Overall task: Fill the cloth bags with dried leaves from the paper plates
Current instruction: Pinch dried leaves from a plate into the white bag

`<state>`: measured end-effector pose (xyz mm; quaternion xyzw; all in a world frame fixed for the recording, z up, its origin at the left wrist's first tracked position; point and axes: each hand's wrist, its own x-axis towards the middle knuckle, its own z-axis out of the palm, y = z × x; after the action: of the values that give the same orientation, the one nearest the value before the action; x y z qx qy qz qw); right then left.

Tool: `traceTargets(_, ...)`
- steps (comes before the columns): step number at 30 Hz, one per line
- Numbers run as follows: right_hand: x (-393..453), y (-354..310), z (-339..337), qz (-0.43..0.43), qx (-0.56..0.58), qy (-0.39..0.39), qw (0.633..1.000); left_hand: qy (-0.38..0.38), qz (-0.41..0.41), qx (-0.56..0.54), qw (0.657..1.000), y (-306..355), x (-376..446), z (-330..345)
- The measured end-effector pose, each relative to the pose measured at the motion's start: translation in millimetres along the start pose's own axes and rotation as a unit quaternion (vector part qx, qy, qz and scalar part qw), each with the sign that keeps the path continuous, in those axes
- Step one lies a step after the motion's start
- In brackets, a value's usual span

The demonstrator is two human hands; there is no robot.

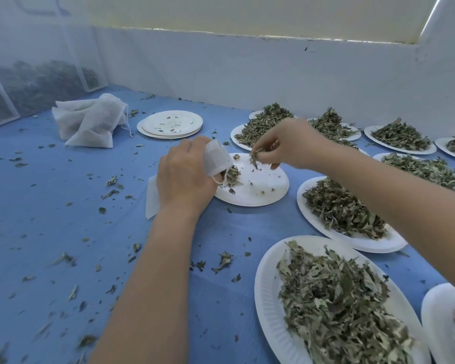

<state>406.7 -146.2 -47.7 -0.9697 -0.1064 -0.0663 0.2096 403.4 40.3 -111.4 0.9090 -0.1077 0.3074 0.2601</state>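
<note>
Up close, the left hand (184, 177) grips a small white cloth bag (217, 160) by its mouth, fingers curled round the fabric, with the opening turned toward a nearly cleared paper plate (258, 190) on the blue tabletop (63, 206). A little clump of dried leaves (233, 176) lies on that plate right at the bag's mouth. Just above the plate, the right hand (286, 147) pinches a few leaf pieces (255, 156) between thumb and fingertips. A flat piece of white cloth (151, 198) shows beneath the left wrist. Heaped plates of dried leaves (336, 306) line the right side, from the near edge to the white wall. Farther back sit a stack of emptied plates (170, 124) and, to its left, a pile of cloth bags (90, 122). Loose leaf crumbs are scattered across the tabletop.
</note>
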Motion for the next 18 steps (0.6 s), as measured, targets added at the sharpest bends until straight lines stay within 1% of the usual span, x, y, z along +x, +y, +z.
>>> traceTargets(2, -2.8, -4.2, -13.1, -0.019, -0.034, 0.028, 0.999, -0.003, 0.006, 0.006, 1.000, 1.0, -0.6, 0.9)
traceTargets(4, -3.7, -11.8, -18.2, -0.056, -0.078, 0.045, 0.994, -0.003, 0.010, 0.012, 1.000, 1.8, -0.8, 2.0)
traceTargets(5, -3.7, -16.2, -18.3, -0.080, -0.081, 0.047, 0.992, -0.002, 0.012, 0.011, 1.000, 2.5, -1.1, 2.5)
traceTargets(8, -4.0, -29.3, -12.1, -0.141, -0.066, 0.024, 0.988, -0.001, 0.011, -0.002, 1.000, 6.4, -2.1, 3.6)
traceTargets(11, -0.4, -39.0, 1.5, -0.180, -0.064, 0.014, 0.981, 0.017, -0.005, -0.053, 0.998, 12.0, -2.3, 2.8)
traceTargets(13, 1.5, -43.7, 9.1, -0.184, -0.040, 0.024, 0.982, 0.034, -0.035, -0.101, 0.994, 14.8, -1.9, 0.6)
traceTargets(15, 1.1, -46.7, 10.4, -0.173, 0.019, 0.021, 0.984, 0.048, -0.051, -0.134, 0.989, 15.3, -1.0, -1.1)
traceTargets(18, -4.1, -49.3, 3.3, -0.162, 0.072, -0.029, 0.984, 0.054, -0.046, -0.126, 0.989, 12.1, 0.7, -3.0)
